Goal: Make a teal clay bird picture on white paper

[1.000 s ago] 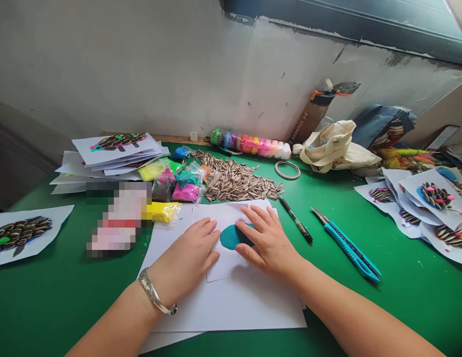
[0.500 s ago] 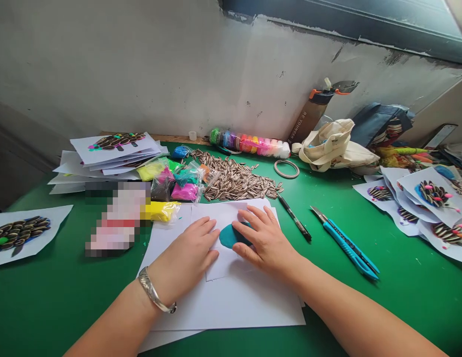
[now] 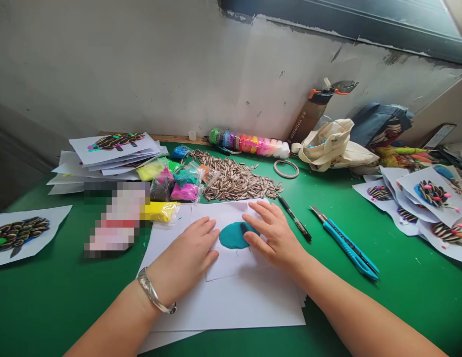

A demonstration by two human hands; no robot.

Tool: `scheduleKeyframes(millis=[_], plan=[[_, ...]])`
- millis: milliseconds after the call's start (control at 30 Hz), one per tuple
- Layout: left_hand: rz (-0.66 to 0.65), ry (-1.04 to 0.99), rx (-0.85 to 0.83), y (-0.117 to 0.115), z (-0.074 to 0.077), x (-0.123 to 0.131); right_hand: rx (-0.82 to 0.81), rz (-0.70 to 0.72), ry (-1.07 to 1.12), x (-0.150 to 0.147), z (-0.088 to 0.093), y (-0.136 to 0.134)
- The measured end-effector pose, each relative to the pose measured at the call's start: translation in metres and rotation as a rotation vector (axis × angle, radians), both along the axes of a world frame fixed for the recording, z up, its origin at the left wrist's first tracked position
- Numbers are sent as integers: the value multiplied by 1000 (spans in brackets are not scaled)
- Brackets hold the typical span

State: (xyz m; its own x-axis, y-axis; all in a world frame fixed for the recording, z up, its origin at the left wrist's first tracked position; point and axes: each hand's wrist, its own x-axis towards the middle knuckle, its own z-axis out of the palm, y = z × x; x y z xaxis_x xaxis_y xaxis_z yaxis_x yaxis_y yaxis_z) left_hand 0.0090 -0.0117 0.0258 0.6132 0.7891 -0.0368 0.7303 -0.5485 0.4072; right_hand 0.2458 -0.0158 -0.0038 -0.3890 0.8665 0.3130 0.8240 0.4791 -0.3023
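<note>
A flattened patch of teal modelling clay [image 3: 233,235] lies on a white paper sheet [image 3: 231,265], which rests on a larger stack of white paper [image 3: 231,310]. My right hand [image 3: 273,238] lies spread with its fingertips at the clay's right edge, touching it or nearly so. To the left of the clay, my left hand [image 3: 188,253] rests flat on the sheet, holding nothing. A silver bangle [image 3: 152,291] circles my left wrist.
On the green table are a heap of striped sunflower seeds [image 3: 238,178], bagged coloured clay [image 3: 178,186], a black marker [image 3: 295,223], a blue craft knife [image 3: 350,245], and seed-and-clay pictures [image 3: 431,203] at right. A blurred patch [image 3: 117,218] sits at left.
My right hand has slid to the right, off most of the teal clay. More of the clay now shows as a rounded patch. My left hand has stayed in place.
</note>
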Motion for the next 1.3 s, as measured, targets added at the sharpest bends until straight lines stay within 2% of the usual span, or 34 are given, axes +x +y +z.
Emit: scheduleKeyframes(millis=[167, 367, 467, 633, 967, 1067, 1167, 1300], plan=[[-2, 7, 2, 1, 1, 1, -48, 24, -7, 3, 0, 4], [-13, 94, -23, 1, 2, 1, -124, -25, 159, 29, 8, 12], [-8, 84, -30, 1, 2, 0, -207, 38, 76, 36, 16, 10], [-5, 77, -35, 1, 1, 1, -282, 129, -112, 30, 21, 6], [-13, 91, -14, 3, -1, 0, -317, 136, -131, 30, 28, 7], [-5, 79, -13, 3, -3, -1, -267, 123, -141, 24, 34, 1], [-9, 84, 0, 4, -7, -2, -195, 221, -175, 11, 37, -11], [-22, 91, 10, 3, -7, -1, -199, 366, -233, 1, 37, -22]])
